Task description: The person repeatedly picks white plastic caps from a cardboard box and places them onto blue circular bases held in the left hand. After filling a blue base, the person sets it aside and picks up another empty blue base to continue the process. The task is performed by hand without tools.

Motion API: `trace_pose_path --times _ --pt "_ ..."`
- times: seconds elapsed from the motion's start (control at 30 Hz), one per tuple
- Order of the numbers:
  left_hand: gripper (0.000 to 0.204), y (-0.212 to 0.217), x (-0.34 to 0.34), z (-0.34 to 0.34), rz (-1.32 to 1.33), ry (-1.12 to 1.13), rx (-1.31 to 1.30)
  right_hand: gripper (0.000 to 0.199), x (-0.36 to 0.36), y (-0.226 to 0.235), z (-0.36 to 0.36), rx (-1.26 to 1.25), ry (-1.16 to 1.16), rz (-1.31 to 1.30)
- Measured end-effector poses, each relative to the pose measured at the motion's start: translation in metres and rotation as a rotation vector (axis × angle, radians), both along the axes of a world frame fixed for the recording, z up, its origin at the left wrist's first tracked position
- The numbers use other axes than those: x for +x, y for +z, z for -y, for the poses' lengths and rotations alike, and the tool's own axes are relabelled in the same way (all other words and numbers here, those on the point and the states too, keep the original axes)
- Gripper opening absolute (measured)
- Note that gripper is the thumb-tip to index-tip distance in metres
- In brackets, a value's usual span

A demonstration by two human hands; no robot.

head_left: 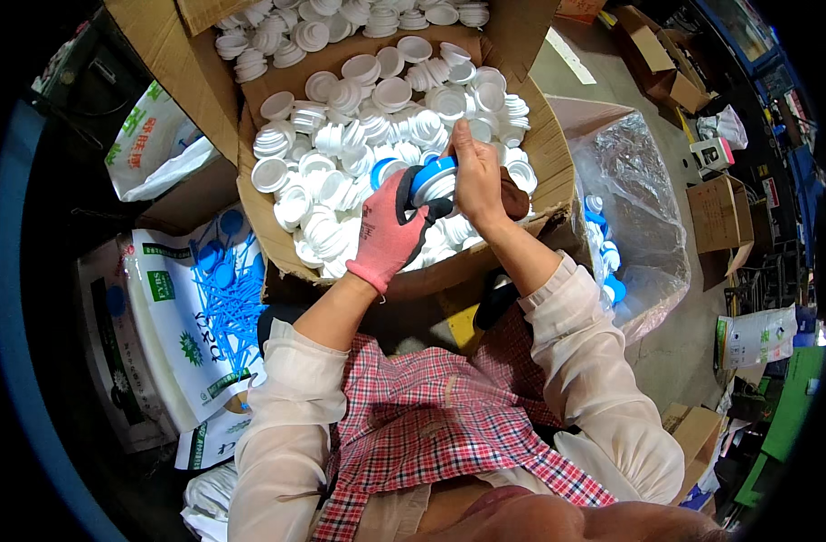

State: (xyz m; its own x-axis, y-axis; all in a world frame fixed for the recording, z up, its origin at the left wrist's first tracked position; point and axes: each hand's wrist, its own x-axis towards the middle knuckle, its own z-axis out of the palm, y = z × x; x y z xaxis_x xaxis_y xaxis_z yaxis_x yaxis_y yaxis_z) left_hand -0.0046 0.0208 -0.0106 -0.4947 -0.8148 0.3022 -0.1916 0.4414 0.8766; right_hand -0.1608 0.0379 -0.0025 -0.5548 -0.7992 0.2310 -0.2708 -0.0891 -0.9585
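My left hand [388, 228], in a pink glove with dark fingers, is closed round a white ribbed plastic cap with a blue ring [434, 178]. From the right, my bare right hand [478, 176] has its fingers closed against the same piece. Both hands are above a large cardboard box [558, 176] heaped with white ribbed plastic caps [341, 135]. Just left of the held piece, another blue edge [383, 168] shows among the caps. A brown object [514, 197] sits beside my right hand; its kind is unclear.
At left, blue plastic sticks with round ends [228, 285] lie on printed white bags [173, 316]. To the right stands a clear-plastic-lined box [643, 212] with blue and white pieces [605, 248] inside. Cardboard boxes [720, 215] stand farther right.
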Motion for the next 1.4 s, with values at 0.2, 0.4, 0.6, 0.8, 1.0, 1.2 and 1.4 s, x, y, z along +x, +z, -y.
trace_pose_path --times 0.2,0.4,0.6,0.8,1.0,1.2,1.4 --pt "0.044 -0.006 0.001 0.0 -0.023 0.003 0.033 0.065 -0.008 -0.014 0.006 0.1 0.06 0.099" --pt "0.048 0.004 0.014 0.03 -0.555 -0.261 0.823 0.049 -0.013 0.014 -0.001 0.134 0.362 0.57" --pt "0.04 -0.012 0.002 0.037 -0.438 -0.465 0.971 0.047 -0.047 0.015 -0.042 0.23 0.416 0.189" --pt "0.043 -0.008 0.016 0.042 -0.301 -0.206 0.811 0.049 -0.255 0.003 -0.181 0.259 -0.337 -0.308" --pt "0.043 -0.006 -0.018 0.029 -0.178 -0.255 0.77 0.066 -0.375 -0.155 -0.385 1.166 -0.717 -0.502" --pt "0.039 -0.011 -0.006 0.039 -0.229 -0.171 0.82 0.053 -0.364 -0.199 -0.395 1.245 -0.785 -0.406" --pt "0.035 -0.016 0.001 0.055 -0.424 -0.119 0.754 0.029 -0.331 -0.129 -0.234 0.582 -0.471 -0.883"
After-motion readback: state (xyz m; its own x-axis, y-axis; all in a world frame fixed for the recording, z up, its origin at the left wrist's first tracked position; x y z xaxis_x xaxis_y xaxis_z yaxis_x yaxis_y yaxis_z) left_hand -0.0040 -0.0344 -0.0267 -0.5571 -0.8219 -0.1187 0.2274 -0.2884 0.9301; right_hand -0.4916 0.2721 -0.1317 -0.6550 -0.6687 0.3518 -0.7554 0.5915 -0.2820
